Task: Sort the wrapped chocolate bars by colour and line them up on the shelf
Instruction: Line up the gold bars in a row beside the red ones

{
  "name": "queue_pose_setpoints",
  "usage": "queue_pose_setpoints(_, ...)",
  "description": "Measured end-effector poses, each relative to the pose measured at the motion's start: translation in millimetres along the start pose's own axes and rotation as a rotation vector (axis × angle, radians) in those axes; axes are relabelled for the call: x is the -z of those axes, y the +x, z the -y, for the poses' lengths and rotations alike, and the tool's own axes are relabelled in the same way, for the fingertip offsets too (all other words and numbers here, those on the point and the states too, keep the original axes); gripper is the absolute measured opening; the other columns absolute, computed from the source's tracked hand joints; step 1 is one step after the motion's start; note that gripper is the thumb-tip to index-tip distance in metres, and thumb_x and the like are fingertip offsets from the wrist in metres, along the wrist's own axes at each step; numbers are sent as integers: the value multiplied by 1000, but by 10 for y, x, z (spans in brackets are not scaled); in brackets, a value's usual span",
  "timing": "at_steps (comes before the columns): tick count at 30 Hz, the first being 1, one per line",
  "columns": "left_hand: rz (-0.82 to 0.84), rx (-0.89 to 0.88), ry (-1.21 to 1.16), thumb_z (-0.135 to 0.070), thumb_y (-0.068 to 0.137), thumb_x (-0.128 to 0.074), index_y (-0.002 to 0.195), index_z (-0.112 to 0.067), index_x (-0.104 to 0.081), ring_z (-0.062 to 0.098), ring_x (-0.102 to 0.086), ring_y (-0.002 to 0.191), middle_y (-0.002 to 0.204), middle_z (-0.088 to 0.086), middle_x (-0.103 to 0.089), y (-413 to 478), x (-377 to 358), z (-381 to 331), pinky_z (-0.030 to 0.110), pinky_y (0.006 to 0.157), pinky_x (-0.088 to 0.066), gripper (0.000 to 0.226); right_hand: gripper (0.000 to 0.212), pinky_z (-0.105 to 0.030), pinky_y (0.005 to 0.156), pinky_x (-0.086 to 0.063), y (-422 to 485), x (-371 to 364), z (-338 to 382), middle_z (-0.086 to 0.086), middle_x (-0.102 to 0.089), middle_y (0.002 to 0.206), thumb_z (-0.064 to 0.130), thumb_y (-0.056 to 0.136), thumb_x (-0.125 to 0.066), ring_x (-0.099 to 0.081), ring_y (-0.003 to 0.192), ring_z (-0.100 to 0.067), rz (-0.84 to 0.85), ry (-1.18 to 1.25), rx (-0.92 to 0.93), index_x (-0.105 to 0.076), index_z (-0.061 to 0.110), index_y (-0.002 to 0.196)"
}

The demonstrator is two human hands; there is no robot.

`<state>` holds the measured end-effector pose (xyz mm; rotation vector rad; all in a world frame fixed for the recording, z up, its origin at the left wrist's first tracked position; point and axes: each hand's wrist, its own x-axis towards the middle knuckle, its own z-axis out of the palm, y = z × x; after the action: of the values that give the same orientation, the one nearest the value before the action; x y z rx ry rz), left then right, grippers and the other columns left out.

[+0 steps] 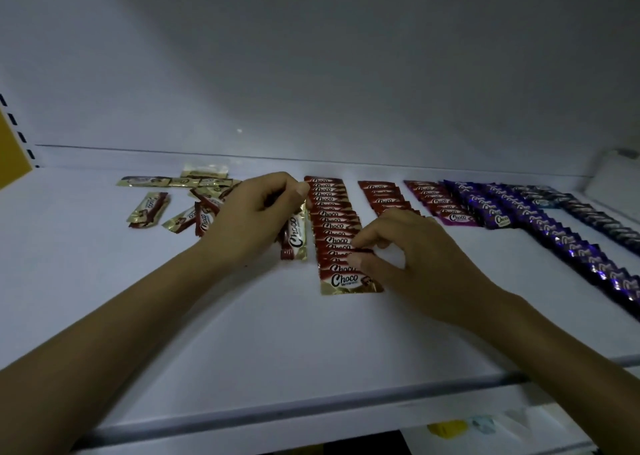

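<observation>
1. Head view: we are looking down on a white shelf (173, 316), where the wrapped chocolate bars are lying in rows running from front to back.
2. The left hand (256, 212) is curling its fingers over the far end of a gold-and-red bar (296, 236). The bar is lying lengthwise just beside the left edge of the red row (332, 219). The fingers are hiding that end, so we are only fairly sure that it is a grip.
3. The right hand (415, 257) is pinching a red bar (363, 249) by its right end between thumb and forefinger, near the front of the red row. Its other fingers are hanging loosely curled above the shelf.
4. A loose pile (180, 205) of gold-wrapped bars is lying unsorted behind and left of the left hand.
5. To the right of the red row, a shorter second red row (384, 195) is lying behind the right hand. Then come a pink row (440, 202), a long purple row (540, 226) and a dark blue row (602, 219).
6. A yellow panel (10, 157) is showing at the far left edge.
</observation>
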<state>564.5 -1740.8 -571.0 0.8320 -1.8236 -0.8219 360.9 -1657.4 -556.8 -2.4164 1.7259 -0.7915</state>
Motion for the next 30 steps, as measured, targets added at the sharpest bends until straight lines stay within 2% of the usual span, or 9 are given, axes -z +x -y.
queue_pose_setpoints(3,-52,-20,-101,-24,97,-51,82,-8,-62,-3,-48,45,57,-15,-57,-1,-37,-55,7,45,-34,24,18,-20,70,-51,149,-47,168,9,-66,85,36,88,-63,-62,81,-4,-1,253,-57,-68,19,94)
queue_pose_setpoints(8,-126,-83,-24,-20,95,-57,80,-21,-62,6,-55,59,74,0,-63,-23,-70,-100,16,50,-42,16,8,-13,62,-47,351,-209,350,5,-68,74,15,85,-68,-63,65,-2,-7,471,-104,-71,7,85)
queue_pose_setpoints(13,-103,-122,55,-21,93,-59,79,-27,-60,13,-56,55,73,-4,-62,-37,-43,-101,29,47,-44,16,7,-34,70,-59,334,-207,302,-8,-71,74,3,85,-62,-69,68,-18,-43,601,-195,-64,7,80)
queue_pose_setpoints(15,-118,-155,93,-30,91,-58,77,-32,-57,18,-58,56,73,-11,-62,-58,-53,-130,33,47,-47,14,6,-31,67,-59,314,-181,273,-7,-72,74,7,86,-63,-70,66,-16,-46,666,-254,-63,10,81)
queue_pose_setpoints(18,-177,-150,-32,-35,89,-54,78,-29,-54,6,-58,47,69,-13,-61,-66,-70,-192,21,38,-44,12,13,-21,62,-56,259,-195,282,-4,-71,76,24,80,-73,-68,68,-13,28,616,-225,-66,13,82)
queue_pose_setpoints(20,-186,-129,-100,-33,90,-53,80,-23,-53,8,-60,46,66,-11,-62,-48,-68,-209,20,38,-45,14,8,-15,59,-52,239,-220,310,4,-68,72,21,81,-73,-66,66,-9,20,578,-165,-70,13,79)
queue_pose_setpoints(22,-188,-81,-151,-32,90,-52,82,-15,-54,12,-62,48,65,-6,-64,-32,-53,-198,23,40,-48,19,6,-21,63,-56,246,-215,305,2,-69,75,14,83,-70,-67,69,-14,-42,554,-155,-74,10,82)
queue_pose_setpoints(25,-197,-22,-173,-32,89,-53,82,-9,-54,11,-63,51,64,-3,-66,-13,6,-158,23,40,-47,24,15,-39,68,-58,292,-136,296,-4,-70,78,12,86,-66,-67,71,-23,-165,550,-149,-71,23,77)
queue_pose_setpoints(30,-53,-26,-26,-37,80,-60,80,-12,-59,5,-58,46,63,0,-68,-40,38,-160,16,38,-41,25,15,-19,53,-51,371,-37,312,5,-67,61,18,90,-61,-62,54,-6,-362,820,-327,-65,14,77)
